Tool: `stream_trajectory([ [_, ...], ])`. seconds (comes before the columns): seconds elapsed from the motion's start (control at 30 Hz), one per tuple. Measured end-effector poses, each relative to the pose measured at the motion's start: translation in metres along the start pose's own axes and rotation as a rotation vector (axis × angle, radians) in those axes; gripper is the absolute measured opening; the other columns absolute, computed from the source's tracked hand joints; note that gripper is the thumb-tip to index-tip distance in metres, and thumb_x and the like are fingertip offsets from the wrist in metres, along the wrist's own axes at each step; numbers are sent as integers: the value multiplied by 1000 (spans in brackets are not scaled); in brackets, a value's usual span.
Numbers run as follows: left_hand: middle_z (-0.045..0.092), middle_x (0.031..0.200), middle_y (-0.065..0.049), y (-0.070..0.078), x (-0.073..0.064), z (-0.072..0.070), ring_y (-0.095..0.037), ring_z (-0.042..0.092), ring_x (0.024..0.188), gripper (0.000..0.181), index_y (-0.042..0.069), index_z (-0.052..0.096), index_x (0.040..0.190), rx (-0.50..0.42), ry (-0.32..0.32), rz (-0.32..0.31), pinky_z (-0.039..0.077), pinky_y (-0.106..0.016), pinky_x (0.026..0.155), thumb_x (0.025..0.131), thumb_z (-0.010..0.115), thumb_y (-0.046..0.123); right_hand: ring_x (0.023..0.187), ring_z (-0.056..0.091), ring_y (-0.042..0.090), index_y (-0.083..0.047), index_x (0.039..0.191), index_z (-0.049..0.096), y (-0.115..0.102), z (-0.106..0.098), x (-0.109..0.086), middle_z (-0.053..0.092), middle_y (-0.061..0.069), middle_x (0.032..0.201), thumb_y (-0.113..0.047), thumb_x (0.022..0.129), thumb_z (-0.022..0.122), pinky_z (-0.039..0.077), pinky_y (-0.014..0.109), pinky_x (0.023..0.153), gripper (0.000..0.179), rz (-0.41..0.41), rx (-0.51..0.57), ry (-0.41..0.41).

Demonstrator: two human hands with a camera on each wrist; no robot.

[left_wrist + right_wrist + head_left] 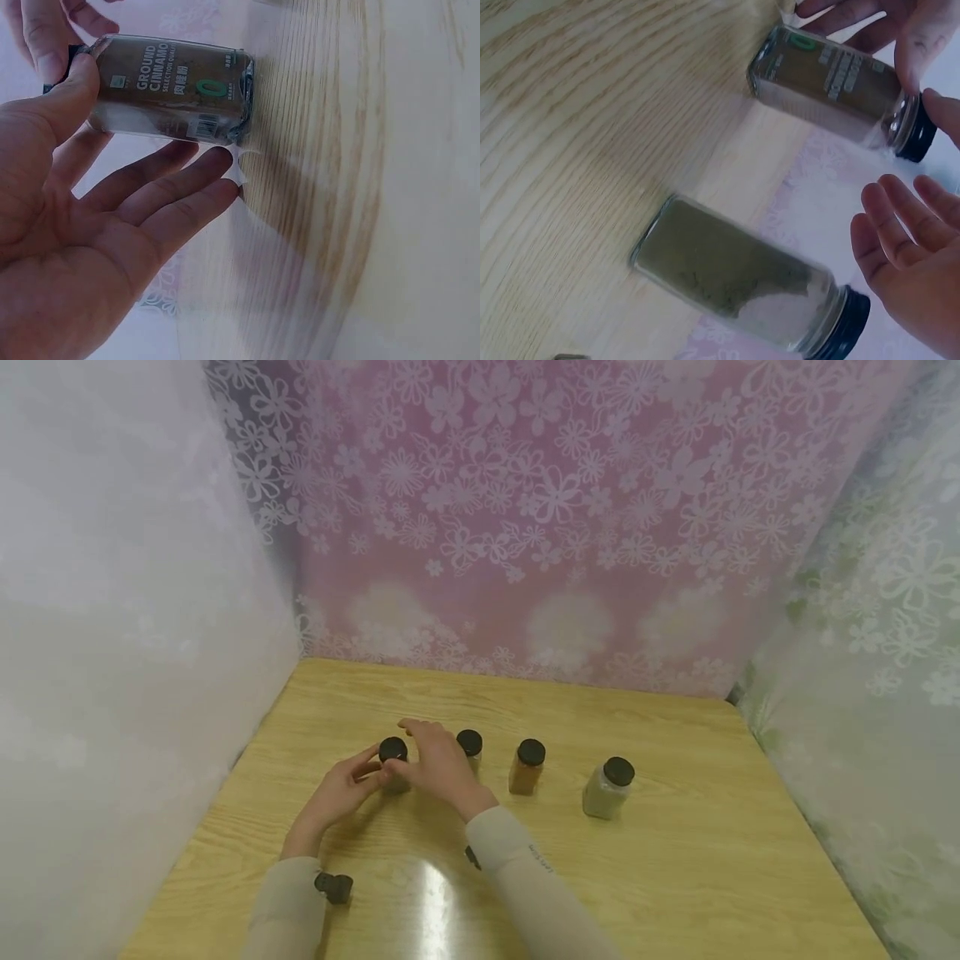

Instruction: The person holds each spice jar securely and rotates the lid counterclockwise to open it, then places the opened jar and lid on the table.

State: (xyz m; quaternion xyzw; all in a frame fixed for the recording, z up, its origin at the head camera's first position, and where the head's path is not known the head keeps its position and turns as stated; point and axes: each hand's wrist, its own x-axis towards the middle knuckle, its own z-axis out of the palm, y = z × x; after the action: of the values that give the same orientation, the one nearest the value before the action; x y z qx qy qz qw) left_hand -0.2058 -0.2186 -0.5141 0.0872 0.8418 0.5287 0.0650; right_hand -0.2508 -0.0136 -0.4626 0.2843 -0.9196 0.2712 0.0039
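A square glass spice jar labelled ground cinnamon [169, 86], with brown powder and a black cap [393, 749], stands upright on the table at the left. My left hand [345, 789] pinches it near the neck between thumb and index finger, the other fingers stretched out beside the glass. On the cap's other side is my right hand [442, 766], its thumb [941, 112] against the cap and its remaining fingers [900, 225] spread away from it. Just past the right hand a jar of green powder [727, 259] is partly hidden in the head view.
Further right on the wooden table [697, 835] stand an orange-brown spice jar [527, 772] and a pale greenish one [606, 793], both black-capped. Flowered pink cloth [525, 543] hangs behind the table, with pale sheets on either side.
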Motion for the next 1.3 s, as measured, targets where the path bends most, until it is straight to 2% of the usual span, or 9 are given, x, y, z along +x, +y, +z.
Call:
stream_trajectory([
  [0.1, 47, 160, -26, 1, 1, -1, -50, 53, 142, 66, 13, 36, 165, 4, 1, 11, 52, -61, 109, 109, 61, 37, 136, 59, 28, -11, 146, 59, 2, -4, 0, 65, 7, 145, -42, 100, 73, 54, 44, 109, 58, 8, 17, -12],
  [0.27, 46, 161, -24, 1, 4, 0, -50, 52, 142, 65, 15, 39, 164, 7, -2, 38, 53, -60, 108, 109, 61, 38, 139, 56, 28, -11, 137, 64, 4, -8, -2, 64, 6, 146, -35, 102, 72, 50, 47, 114, 44, -5, 50, -35],
  [0.53, 44, 161, -28, 0, 1, 1, -51, 52, 142, 62, 7, 35, 165, 15, 0, 39, 53, -61, 107, 110, 59, 24, 147, 51, 28, -10, 149, 57, -1, -2, 1, 58, 8, 153, -46, 103, 68, 43, 51, 121, 59, -50, -18, -78],
  [0.7, 47, 159, -29, -1, -1, 2, -51, 52, 141, 62, 6, 34, 165, 11, -2, 35, 52, -62, 109, 110, 59, 19, 142, 56, 27, -12, 147, 60, -3, 1, 4, 62, 7, 148, -45, 103, 69, 46, 49, 119, 55, -82, -76, -77],
  [0.93, 52, 156, -28, -3, -2, 1, -48, 54, 141, 65, 8, 33, 166, -16, -11, -3, 52, -59, 110, 110, 60, 27, 147, 51, 28, -14, 153, 54, -3, -2, 3, 54, 7, 158, -48, 102, 68, 43, 50, 121, 62, 7, -51, -111],
  [1.03, 49, 158, -28, -4, -2, 0, -49, 53, 142, 66, 9, 32, 166, -13, -17, 1, 53, -58, 109, 110, 59, 32, 141, 56, 30, -11, 151, 56, 0, -6, 3, 55, 8, 155, -48, 101, 70, 50, 47, 115, 63, 28, -4, -118],
  [1.13, 49, 159, -26, -3, 0, -2, -49, 52, 143, 67, 14, 34, 166, -19, -13, -8, 53, -58, 109, 109, 60, 36, 127, 64, 28, -9, 144, 61, 3, -10, 4, 59, 8, 148, -42, 101, 72, 57, 42, 102, 55, 14, 23, -121],
  [1.23, 49, 160, -23, -2, 1, -2, -48, 51, 144, 67, 18, 35, 166, -30, -15, -14, 52, -58, 110, 108, 61, 39, 119, 68, 27, -9, 141, 63, 4, -13, 6, 62, 8, 145, -36, 102, 72, 59, 38, 95, 48, -7, 33, -133],
  [1.3, 48, 161, -22, -2, 2, -2, -47, 51, 145, 67, 18, 35, 166, -37, -18, -18, 52, -58, 111, 108, 62, 38, 119, 69, 28, -9, 145, 61, 3, -13, 6, 61, 8, 146, -35, 103, 71, 60, 38, 94, 50, -10, 43, -153],
])
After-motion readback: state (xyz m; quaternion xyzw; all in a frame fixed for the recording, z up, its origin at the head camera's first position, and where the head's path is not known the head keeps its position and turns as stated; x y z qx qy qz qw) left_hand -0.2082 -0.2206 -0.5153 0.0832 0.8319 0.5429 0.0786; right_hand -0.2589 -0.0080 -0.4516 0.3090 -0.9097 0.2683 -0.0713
